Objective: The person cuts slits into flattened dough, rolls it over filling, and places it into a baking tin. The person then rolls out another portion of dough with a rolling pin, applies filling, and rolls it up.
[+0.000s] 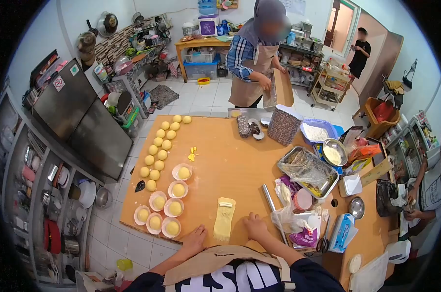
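Note:
My left hand (195,239) lies at the table's front edge with its fingers stretched out, left of a flat strip of yellow dough (223,225). A short pale stick of filling (225,204) lies across the strip's far end. On the strip's other side, my right hand (255,228) rests on the tabletop, fingers apart, holding nothing. Neither hand touches the dough. To the left stand several paper cups (158,200), each with a dough ball inside. Rows of bare dough balls (158,141) sit beyond them. A metal rolling pin (268,197) lies right of my right hand.
Small yellow pieces (191,154) lie mid-table. On the right are a plastic-covered tray (308,170), a flour basin (319,131), scissors (323,243) and a tissue pack (342,233). A person (259,53) across the table holds a cardboard box (281,87). Others are at the right.

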Available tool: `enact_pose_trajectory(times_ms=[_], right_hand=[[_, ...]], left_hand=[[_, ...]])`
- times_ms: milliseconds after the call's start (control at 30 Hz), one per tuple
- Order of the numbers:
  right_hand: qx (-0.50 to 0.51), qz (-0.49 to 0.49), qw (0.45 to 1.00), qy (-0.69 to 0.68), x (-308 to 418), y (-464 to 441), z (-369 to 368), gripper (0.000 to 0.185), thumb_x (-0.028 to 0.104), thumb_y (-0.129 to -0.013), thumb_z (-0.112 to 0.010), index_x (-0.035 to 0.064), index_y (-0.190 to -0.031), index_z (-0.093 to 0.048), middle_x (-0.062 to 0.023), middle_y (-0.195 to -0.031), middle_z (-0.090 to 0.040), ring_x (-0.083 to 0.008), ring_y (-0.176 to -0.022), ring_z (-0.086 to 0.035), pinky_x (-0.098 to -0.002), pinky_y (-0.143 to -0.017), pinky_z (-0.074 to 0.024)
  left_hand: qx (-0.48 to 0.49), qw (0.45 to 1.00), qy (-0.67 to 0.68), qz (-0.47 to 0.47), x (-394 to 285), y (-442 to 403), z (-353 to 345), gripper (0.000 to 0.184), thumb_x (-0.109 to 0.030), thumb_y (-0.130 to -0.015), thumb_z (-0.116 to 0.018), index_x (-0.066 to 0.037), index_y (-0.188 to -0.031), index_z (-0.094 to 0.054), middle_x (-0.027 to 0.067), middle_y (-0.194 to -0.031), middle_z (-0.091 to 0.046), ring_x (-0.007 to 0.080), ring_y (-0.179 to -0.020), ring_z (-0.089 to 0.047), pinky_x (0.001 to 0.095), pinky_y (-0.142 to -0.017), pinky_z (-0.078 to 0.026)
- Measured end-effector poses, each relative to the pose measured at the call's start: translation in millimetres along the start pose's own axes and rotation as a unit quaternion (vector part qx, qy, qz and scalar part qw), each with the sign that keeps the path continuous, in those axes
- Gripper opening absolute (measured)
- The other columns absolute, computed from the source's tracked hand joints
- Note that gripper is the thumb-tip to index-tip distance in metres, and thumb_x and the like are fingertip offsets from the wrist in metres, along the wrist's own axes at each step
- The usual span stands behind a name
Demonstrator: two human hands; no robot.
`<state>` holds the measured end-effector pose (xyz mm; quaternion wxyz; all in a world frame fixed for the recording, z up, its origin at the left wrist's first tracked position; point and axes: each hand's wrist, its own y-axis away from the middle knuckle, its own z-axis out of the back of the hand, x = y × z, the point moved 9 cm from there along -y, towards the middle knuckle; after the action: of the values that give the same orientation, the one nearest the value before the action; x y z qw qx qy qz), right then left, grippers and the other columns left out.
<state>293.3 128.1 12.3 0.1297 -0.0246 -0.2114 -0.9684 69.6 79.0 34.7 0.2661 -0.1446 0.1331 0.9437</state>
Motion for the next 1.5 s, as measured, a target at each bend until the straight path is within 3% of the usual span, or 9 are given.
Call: enact_pose_trajectory(times_ms=[1067,1367,1500], right_hand=[[0.025,0.012,0.999,-0.017,2.2,7.4,12.4,0.074,0.028,-0.053,-0.089,0.0101,-0.117,-0.055,-0.0169,-0.120,-0.047,-0.0354,-0.112,-0.052,-0.0442,-0.083,-0.0538],[0.034,0.026,0.999,0.001,-0.1,-6.7,-5.0,0.073,0.028,-0.053,-0.089,0.0073,-0.113,-0.055,-0.0170,-0.121,-0.048,-0.0355,-0.112,-0.052,-0.0434,-0.083,-0.0538],[0.040,0.035,0.999,0.003,0.5,-10.8,-4.2,0.074,0.029,-0.052,-0.089,0.0075,-0.113,-0.053,-0.0165,-0.118,-0.051,-0.0350,-0.110,-0.054,-0.0436,-0.083,-0.0536]], left_hand=[[0.007,1.000,-0.001,0.024,2.3,1.5,-4.6,0.083,-0.035,-0.066,-0.080,0.003,-0.131,-0.045,0.0251,-0.142,-0.040,0.0361,-0.132,-0.040,0.0415,-0.110,-0.033],[0.059,0.993,0.032,0.097,7.8,3.1,-13.3,0.082,-0.029,-0.071,-0.077,-0.005,-0.140,-0.039,0.0172,-0.151,-0.029,0.0332,-0.138,-0.031,0.0582,-0.106,-0.031],[0.053,0.993,0.035,0.098,10.5,3.5,-18.6,0.081,-0.026,-0.072,-0.076,-0.005,-0.140,-0.038,0.0169,-0.152,-0.028,0.0333,-0.139,-0.030,0.0598,-0.105,-0.032]])
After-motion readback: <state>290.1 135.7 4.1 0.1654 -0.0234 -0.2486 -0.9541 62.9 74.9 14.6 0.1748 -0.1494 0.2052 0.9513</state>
